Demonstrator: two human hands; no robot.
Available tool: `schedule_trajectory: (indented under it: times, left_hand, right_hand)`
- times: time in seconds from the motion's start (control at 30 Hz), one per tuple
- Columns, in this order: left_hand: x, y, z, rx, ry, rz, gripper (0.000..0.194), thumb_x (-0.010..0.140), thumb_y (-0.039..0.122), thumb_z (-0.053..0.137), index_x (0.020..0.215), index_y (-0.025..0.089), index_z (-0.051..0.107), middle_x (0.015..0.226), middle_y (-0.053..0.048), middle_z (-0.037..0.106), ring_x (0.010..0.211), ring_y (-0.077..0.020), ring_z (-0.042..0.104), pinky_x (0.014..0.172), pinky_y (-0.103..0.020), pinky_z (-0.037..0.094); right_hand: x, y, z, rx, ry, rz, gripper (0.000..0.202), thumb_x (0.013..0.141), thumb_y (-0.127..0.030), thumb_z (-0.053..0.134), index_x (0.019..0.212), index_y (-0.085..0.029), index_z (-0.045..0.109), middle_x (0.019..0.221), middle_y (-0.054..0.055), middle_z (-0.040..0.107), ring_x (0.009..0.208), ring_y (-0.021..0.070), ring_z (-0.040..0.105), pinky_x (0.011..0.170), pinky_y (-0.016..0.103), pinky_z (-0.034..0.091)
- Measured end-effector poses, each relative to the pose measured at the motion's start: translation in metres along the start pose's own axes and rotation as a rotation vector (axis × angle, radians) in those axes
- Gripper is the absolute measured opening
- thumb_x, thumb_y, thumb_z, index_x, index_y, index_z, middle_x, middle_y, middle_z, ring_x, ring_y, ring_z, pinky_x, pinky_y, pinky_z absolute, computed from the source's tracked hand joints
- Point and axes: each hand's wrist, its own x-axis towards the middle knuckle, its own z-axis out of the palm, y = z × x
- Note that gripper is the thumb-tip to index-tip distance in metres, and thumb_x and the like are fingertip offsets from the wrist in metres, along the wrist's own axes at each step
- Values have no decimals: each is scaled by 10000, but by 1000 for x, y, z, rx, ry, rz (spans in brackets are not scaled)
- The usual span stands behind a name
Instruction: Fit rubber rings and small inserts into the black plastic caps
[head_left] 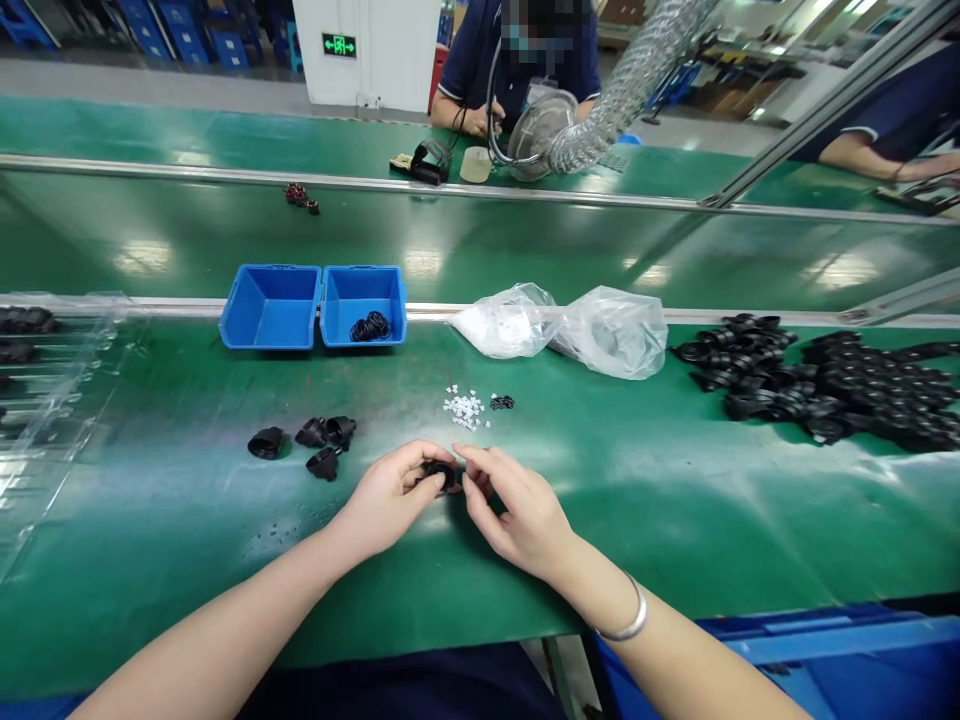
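Note:
My left hand [394, 495] is closed around a round black plastic part [441, 475], its ring-shaped opening turned up and the thumb on its rim. Close beside the part, on its right, is my right hand [517, 505] with fingers curled. A pale speck shows at its fingertips, too small to name. Just beyond both hands lie a scatter of small white plastic pieces [465, 407] and a little cluster of small black pieces [502, 402]. Several black cup-like plastic parts [322, 432] rest on the green table left of my hands.
Two blue bins [270, 310] stand at the back; the right one holds black rings [371, 326]. Clear plastic bags [607, 330] lie beside them. Many black parts [840, 380] are heaped right, clear trays [52, 400] left. A co-worker [465, 85] sits opposite, near a duct [630, 90].

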Motion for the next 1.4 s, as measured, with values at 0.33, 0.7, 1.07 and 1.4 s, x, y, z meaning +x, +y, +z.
schedule_trajectory:
  times: [0.33, 0.7, 1.07, 1.4]
  left_hand:
    - [-1, -4, 0, 42, 60, 8, 198, 840, 132, 519, 1029, 176, 558, 935, -38, 666, 886, -169, 644, 807, -307, 515]
    - [-12, 14, -12, 953, 137, 348, 436, 926, 312, 498, 1341, 199, 425, 1406, -133, 453, 1175, -245, 548, 1014, -407, 434]
    - [-19, 17, -59, 1872, 486, 121, 383, 950, 222, 390, 1268, 76, 546, 1246, -218, 524, 982, -315, 596, 890, -487, 423]
    - [-4, 4, -64, 1672, 310, 311, 384, 931, 165, 379, 1276, 114, 539, 1175, -157, 592, 1007, -315, 577, 847, -468, 477]
  right_hand:
    - [3, -4, 5, -143, -165, -168, 482, 913, -157, 488, 1384, -143, 385, 940, 104, 615, 788, 211, 605, 661, 346, 544]
    - [7, 16, -25, -298, -130, 65, 319, 942, -307, 538, 1218, -156, 488, 942, 83, 690, 732, 175, 662, 637, 275, 514]
    - [-20, 106, -137, -797, 104, 912, 517, 924, -247, 498, 1356, -3, 355, 990, 220, 666, 858, 306, 666, 671, 351, 480]
    - [33, 53, -54, -239, -107, 471, 87, 868, -193, 622, 786, -186, 649, 766, 3, 666, 675, 128, 623, 645, 228, 467]
